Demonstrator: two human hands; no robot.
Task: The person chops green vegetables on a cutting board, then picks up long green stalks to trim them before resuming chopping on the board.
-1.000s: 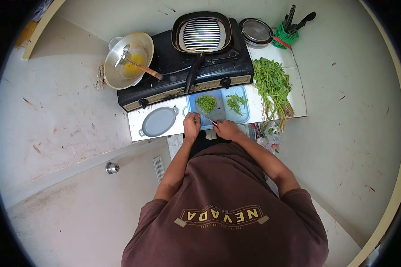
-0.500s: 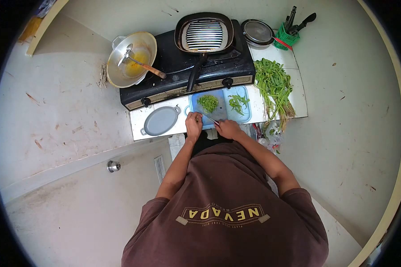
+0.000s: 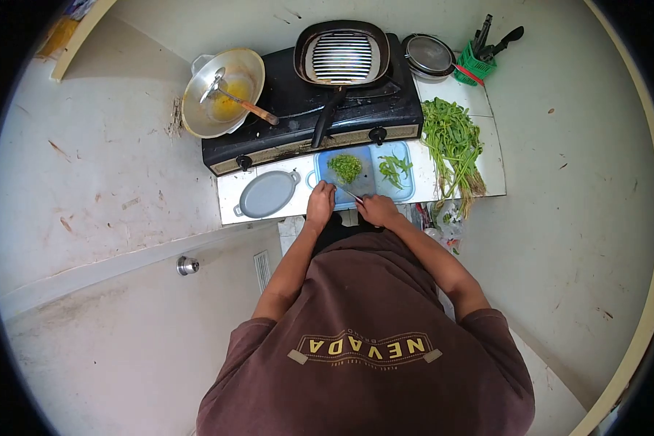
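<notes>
A knife (image 3: 352,195) is in my right hand (image 3: 378,211), its blade pointing up and left across the front of a blue cutting board (image 3: 324,161). Close to the knife's tip is my left hand (image 3: 320,205), at the board's front left corner. Its fingers are bent together, and whatever they pinch is too small to make out. Just beyond the blade lies a heap of finely chopped greens (image 3: 344,168). Several loose green leaves (image 3: 394,171) rest on the lighter right part of the board.
Behind the board stands a black two-burner stove (image 3: 298,109). It carries a wok (image 3: 196,109) with a ladle (image 3: 241,104) and a grill pan (image 3: 341,58). A grey oval plate (image 3: 267,194) lies left; leafy greens (image 3: 452,138), a strainer (image 3: 429,54) and a green knife basket (image 3: 475,67) are right.
The whole view has shifted slightly to the right. Both hands stay at the board's front edge, the knife still in my right hand, with only slight movement.
</notes>
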